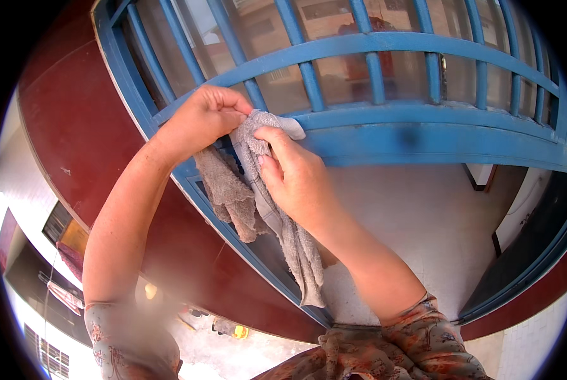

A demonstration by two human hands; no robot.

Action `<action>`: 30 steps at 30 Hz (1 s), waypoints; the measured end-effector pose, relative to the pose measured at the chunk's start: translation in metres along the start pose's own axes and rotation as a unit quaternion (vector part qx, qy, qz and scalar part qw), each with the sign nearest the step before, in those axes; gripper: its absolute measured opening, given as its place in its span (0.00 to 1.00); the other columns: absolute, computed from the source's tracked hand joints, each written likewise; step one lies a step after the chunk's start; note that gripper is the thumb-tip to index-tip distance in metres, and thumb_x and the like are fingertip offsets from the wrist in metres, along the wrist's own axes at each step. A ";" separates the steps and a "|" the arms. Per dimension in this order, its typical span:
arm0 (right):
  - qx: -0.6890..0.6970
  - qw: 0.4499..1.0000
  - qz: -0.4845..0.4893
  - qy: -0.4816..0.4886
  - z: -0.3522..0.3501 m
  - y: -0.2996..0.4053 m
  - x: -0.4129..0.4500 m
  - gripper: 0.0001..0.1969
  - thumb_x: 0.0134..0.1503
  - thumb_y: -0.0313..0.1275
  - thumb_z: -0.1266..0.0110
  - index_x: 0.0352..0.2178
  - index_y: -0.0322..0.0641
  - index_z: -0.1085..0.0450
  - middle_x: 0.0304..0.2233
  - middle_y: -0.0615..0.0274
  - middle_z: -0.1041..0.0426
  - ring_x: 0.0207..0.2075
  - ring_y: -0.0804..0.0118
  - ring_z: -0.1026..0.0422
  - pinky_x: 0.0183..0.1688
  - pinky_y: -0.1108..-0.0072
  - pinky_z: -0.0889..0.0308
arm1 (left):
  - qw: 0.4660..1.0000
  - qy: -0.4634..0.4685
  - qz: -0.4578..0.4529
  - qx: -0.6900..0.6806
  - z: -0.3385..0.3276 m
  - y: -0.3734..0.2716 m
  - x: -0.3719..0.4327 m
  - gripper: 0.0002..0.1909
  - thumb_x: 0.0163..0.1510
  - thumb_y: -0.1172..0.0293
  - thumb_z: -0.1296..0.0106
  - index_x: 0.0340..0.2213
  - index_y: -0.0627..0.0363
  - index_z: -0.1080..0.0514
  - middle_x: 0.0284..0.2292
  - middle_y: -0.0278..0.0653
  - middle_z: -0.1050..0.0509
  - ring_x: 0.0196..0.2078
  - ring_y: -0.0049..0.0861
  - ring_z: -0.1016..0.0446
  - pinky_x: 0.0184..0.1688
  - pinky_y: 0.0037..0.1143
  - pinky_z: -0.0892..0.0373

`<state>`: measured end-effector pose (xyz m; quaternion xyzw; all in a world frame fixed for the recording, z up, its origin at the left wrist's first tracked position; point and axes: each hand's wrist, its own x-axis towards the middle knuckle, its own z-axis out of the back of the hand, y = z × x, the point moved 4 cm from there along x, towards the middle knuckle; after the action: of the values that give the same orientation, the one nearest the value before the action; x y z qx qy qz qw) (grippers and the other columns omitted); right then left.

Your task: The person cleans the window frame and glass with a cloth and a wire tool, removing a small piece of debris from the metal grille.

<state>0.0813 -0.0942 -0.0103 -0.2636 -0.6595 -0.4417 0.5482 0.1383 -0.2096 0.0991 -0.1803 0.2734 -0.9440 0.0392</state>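
A light grey terry towel (290, 237) hangs down in long folds beside the blue barred window frame (435, 137). My left hand (212, 111) pinches the towel's top edge between thumb and fingers, close to the frame's lower rail. On the towel's upper part, just to the right, my right hand (293, 166) grips the cloth with thumb and forefinger. A second, browner and frayed cloth (226, 194) hangs to the left, below my left wrist. What holds either cloth at the top is hidden by my hands and the folds.
Glass behind the blue bars reflects a building. Below the frame is an open doorway with a pale floor (388, 228). A dark red wall panel (84, 123) stands at the left. On the ground at the bottom lies a yellow object (241, 331) among small items.
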 end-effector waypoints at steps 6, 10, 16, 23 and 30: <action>-0.057 0.998 -0.023 0.011 -0.001 0.003 0.003 0.14 0.50 0.20 0.53 0.41 0.34 0.38 0.30 0.47 0.28 0.30 0.46 0.28 0.30 0.62 0.33 | 0.931 -0.063 -0.080 0.350 -0.006 -0.024 -0.008 0.08 0.49 0.78 0.53 0.31 0.62 0.27 0.26 0.43 0.24 0.30 0.33 0.26 0.33 0.27 0.32; -0.027 1.000 0.006 -0.009 -0.007 -0.005 0.001 0.12 0.50 0.20 0.53 0.38 0.37 0.35 0.31 0.49 0.28 0.30 0.46 0.29 0.30 0.62 0.33 | 0.896 -0.122 -0.053 0.424 -0.009 -0.017 -0.027 0.09 0.49 0.75 0.53 0.33 0.58 0.26 0.30 0.49 0.26 0.35 0.42 0.27 0.37 0.30 0.32; 0.000 0.999 0.003 0.046 -0.018 0.003 -0.009 0.07 0.48 0.21 0.51 0.31 0.39 0.30 0.36 0.61 0.33 0.37 0.56 0.31 0.35 0.69 0.33 | 0.977 -0.151 -0.055 -0.143 -0.031 0.027 -0.050 0.10 0.55 0.78 0.53 0.39 0.61 0.26 0.29 0.28 0.26 0.28 0.09 0.34 0.30 0.13 0.36; -0.041 0.985 0.161 0.042 -0.023 0.028 -0.032 0.07 0.48 0.25 0.52 0.30 0.38 0.30 0.41 0.61 0.33 0.45 0.59 0.34 0.47 0.70 0.38 | 0.819 -0.211 -0.105 -0.522 -0.064 0.064 -0.086 0.12 0.55 0.74 0.53 0.42 0.63 0.31 0.21 0.28 0.32 0.16 0.06 0.45 0.15 0.10 0.48; -0.077 0.980 0.164 0.076 0.000 0.046 -0.037 0.10 0.49 0.25 0.54 0.34 0.35 0.31 0.45 0.57 0.34 0.46 0.56 0.33 0.46 0.68 0.37 | 0.782 -0.221 -0.094 -0.575 -0.076 0.048 -0.084 0.14 0.55 0.73 0.53 0.43 0.65 0.34 0.21 0.27 0.34 0.16 0.05 0.45 0.14 0.09 0.49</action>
<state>0.1296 -0.0675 -0.0320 -0.3752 -0.5278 -0.4136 0.6400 0.1883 -0.1980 -0.0128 -0.3975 0.7311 -0.5452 -0.1011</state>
